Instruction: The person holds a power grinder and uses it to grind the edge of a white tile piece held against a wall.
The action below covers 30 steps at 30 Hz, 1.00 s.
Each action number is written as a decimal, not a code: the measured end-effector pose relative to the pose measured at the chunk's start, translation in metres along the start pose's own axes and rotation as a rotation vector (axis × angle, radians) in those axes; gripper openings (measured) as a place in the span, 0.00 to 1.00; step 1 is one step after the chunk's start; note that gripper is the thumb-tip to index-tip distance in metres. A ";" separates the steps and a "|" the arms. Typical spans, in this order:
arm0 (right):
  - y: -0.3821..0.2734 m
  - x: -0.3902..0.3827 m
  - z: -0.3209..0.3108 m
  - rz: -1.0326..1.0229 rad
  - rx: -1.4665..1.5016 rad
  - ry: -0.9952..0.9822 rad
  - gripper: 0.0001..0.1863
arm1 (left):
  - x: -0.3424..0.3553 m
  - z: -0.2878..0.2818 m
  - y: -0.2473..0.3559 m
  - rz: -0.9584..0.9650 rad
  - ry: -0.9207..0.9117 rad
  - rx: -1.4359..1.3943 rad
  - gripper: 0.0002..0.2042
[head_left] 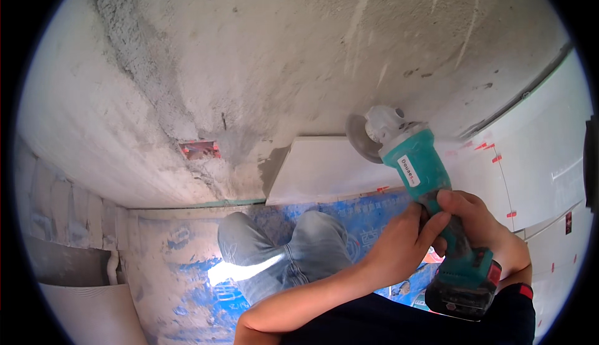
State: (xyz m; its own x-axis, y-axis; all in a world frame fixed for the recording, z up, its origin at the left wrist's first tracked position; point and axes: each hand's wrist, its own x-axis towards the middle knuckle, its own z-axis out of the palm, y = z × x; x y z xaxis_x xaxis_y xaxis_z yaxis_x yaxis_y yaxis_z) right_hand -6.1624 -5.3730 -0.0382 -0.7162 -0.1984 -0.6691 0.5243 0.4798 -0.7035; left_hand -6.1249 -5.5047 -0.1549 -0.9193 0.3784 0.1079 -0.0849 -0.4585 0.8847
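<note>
A teal cordless angle grinder [430, 170] with a grey head and a black battery is in both my hands. My left hand [396, 245] closes on its slim dark grip from the left, and my right hand [483, 223] wraps the same grip from the right, thumb on top. The grinder's round disc [360, 138] is by the upper edge of a large pale tile [324, 170] low on the wall. Whether the disc touches tile or wall, I cannot tell. My left fingertips are partly hidden.
Rough grey plaster wall [281, 51] rises ahead, with a red recessed box [201, 150] in it. White tiles [536, 151] with red spacer clips cover the right wall. Blue printed sheeting [387, 204] lies on the floor around my knees [318, 236]. A white pipe [113, 267] stands at left.
</note>
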 end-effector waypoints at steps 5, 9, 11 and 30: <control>-0.004 0.000 -0.001 0.027 -0.029 0.014 0.27 | 0.003 -0.002 -0.001 -0.015 -0.011 -0.004 0.21; -0.007 0.000 -0.001 0.032 -0.028 -0.027 0.27 | 0.005 -0.003 -0.003 -0.032 -0.017 0.008 0.20; -0.009 -0.001 0.001 0.040 -0.025 -0.010 0.27 | 0.005 -0.003 -0.003 -0.034 -0.026 -0.019 0.20; 0.027 -0.079 -0.022 -0.064 0.042 0.154 0.19 | -0.016 0.063 0.005 -0.022 -0.155 0.176 0.27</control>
State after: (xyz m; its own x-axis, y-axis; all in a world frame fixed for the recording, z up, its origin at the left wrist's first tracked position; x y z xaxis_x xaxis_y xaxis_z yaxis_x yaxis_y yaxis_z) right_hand -6.1018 -5.3260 0.0008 -0.8091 -0.0923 -0.5804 0.4921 0.4334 -0.7549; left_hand -6.0868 -5.4621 -0.1237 -0.8467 0.5122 0.1441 -0.0234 -0.3064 0.9516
